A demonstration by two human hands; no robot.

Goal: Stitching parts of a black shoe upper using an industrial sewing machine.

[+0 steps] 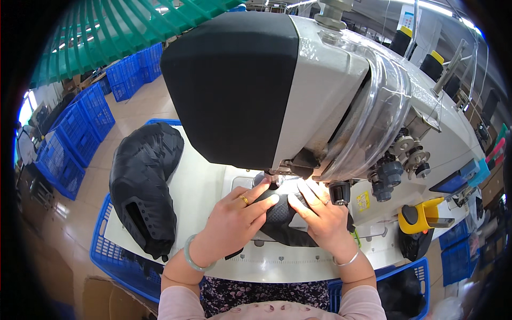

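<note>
Black mesh piece, textured and rounded like a shoe-upper part, lying flat on the white sewing table just under the needle area of the sewing machine, near the lit spot below its head. Left hand pressed palm-down on the left part of the piece, fingers spread and reaching toward the needle, a ring on one finger and a pale green bangle at the wrist. Right hand flat on the right part, fingertips pointing to the same spot, a thin silver bracelet at the wrist; both hands open and pressing, close together but not closed around anything. Judged as mid-stitch guiding: piece already positioned under the machine head, stitched portion not discernible, needle itself hidden. To the left on the table, a tall stack of black pieces, apparently the same kind. Near, below the table edge, blue plastic crates; more blue crates farther left along the floor. Right of the hands, a yellow-and-black device beside the machine body.
</note>
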